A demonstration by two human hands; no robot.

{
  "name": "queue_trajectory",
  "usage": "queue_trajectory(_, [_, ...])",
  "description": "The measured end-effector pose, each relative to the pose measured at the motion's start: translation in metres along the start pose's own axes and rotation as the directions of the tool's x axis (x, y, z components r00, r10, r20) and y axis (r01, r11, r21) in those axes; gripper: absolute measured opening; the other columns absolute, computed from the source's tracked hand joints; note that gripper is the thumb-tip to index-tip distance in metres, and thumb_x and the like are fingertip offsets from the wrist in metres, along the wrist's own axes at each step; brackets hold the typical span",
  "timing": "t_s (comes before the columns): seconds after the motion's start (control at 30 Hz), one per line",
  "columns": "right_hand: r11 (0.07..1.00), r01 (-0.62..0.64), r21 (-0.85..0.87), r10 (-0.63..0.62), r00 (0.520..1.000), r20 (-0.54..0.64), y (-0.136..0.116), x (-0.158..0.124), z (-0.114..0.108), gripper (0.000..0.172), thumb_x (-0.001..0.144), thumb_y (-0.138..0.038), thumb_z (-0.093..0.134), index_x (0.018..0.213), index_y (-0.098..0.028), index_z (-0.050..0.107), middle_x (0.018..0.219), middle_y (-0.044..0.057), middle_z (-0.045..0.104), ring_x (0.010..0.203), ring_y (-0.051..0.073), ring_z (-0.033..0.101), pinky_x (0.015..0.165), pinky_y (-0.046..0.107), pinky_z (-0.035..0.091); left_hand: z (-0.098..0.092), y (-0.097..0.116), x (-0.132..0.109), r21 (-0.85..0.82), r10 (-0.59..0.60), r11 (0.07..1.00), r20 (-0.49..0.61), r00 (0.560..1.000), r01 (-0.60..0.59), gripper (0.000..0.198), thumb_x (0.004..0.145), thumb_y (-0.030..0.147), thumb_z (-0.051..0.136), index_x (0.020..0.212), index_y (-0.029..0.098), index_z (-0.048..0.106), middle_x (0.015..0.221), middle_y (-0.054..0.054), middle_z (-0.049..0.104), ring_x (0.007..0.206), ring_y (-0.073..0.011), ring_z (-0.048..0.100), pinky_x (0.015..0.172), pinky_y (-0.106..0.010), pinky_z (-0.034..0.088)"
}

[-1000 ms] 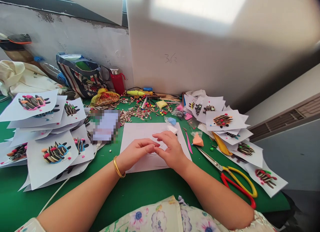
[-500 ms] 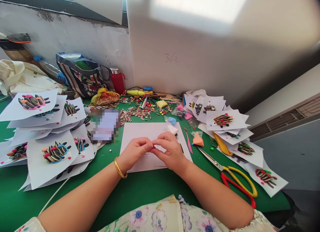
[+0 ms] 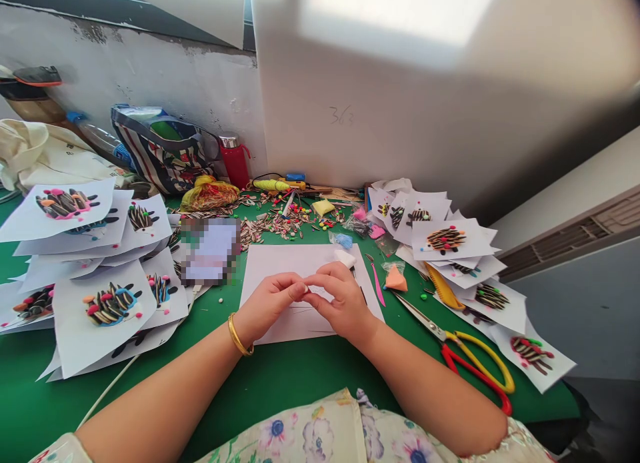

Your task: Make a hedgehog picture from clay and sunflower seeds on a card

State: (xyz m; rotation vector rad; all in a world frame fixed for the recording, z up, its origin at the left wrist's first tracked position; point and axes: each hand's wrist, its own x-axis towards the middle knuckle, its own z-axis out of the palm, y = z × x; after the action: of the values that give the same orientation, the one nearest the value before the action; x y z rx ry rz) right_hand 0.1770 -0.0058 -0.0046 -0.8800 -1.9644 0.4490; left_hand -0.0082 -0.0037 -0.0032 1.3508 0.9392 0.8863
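Observation:
My left hand (image 3: 273,304) and my right hand (image 3: 345,304) meet fingertip to fingertip over a white sheet of paper (image 3: 270,260). Both are closed in a pinch, and whatever lies between the fingertips is too small or hidden to name. Just beyond my right hand sits a lump of white clay (image 3: 345,257), with a dark pen partly hidden behind the fingers. To the right of the paper lie a pink modelling tool (image 3: 376,283) and a bag of orange clay (image 3: 395,277).
Scissors (image 3: 445,335) with red and yellow handles lie at right. Cards with seed hedgehogs are piled at left (image 3: 70,343) and right (image 3: 480,250). A phone (image 3: 210,250), scattered sunflower seeds (image 3: 280,222) and a red flask (image 3: 234,160) stand or lie farther back.
My hands stay nearly in the same place, with only a slight shift of the pinching fingertips. Nothing else on the table has moved.

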Motion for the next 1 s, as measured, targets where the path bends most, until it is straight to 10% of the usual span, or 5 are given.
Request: queue_trajectory(1.0, [1.000, 0.004, 0.009, -0.004, 1.000, -0.012, 0.0008, 0.0000, -0.0021, 0.016, 0.089, -0.031, 0.063, 0.101, -0.027, 0.072, 0.088, 0.004, 0.058, 0.087, 0.019, 0.057, 0.080, 0.037, 0.050, -0.0014, -0.0059, -0.0001, -0.055, -0.024, 0.998, 0.014, 1.000, 0.025, 0.033, 0.084, 0.047, 0.064, 0.078, 0.015, 0.067, 0.077, -0.004, 0.060, 0.076, -0.0160, 0.050, 0.073, -0.028, 0.043])
